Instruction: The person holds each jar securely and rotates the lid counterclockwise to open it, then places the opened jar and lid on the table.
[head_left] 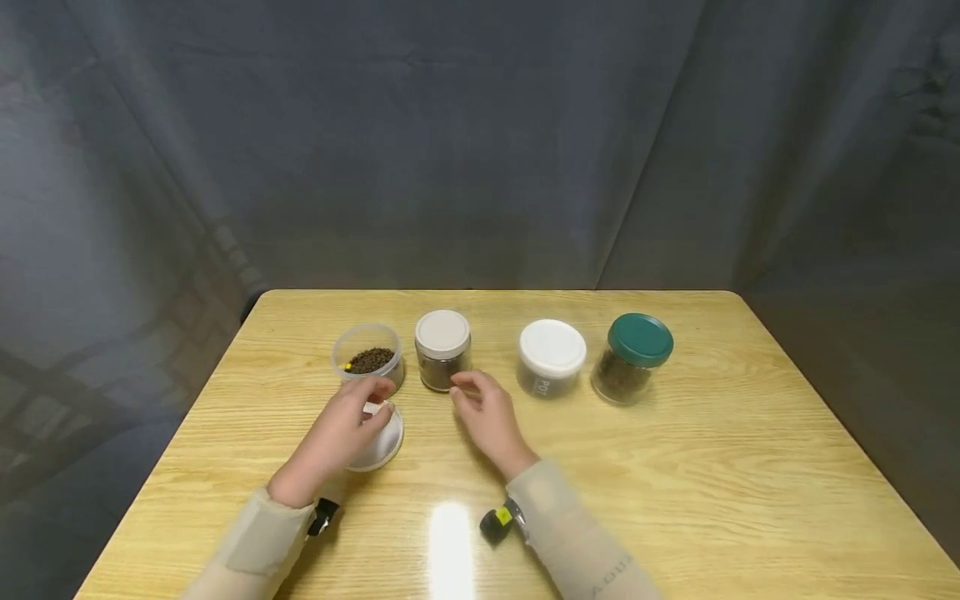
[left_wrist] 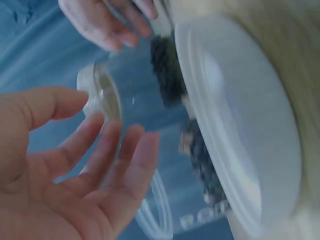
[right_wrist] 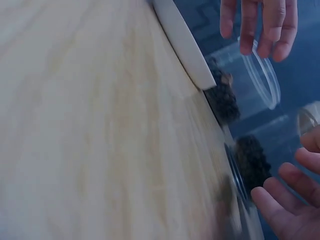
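Left hand [head_left: 348,421] hovers over the loose white lid [head_left: 386,442], fingers gently bent, gripping nothing. Right hand [head_left: 487,412] is likewise unloaded, fingers relaxed, at the near right side of the beige-lidded jar [head_left: 441,368]; motion blur makes contact between fingertips and glass uncertain. The uncovered container [head_left: 395,377], part-filled with brown pellets [head_left: 371,360], stands upright on the table [head_left: 720,467], just beyond the white lid and left of the beige-lidded jar. The white-lidded tub [head_left: 553,358] and green-lidded jar [head_left: 630,367] stand farther right.

Caution: a left-hand knock against the uncovered container's wall could tip it and spill pellets, as no cover retains them. A careless sideways sweep of the right hand could push the beige-lidded jar into that container. Downward left-hand contact could make the white lid slide.
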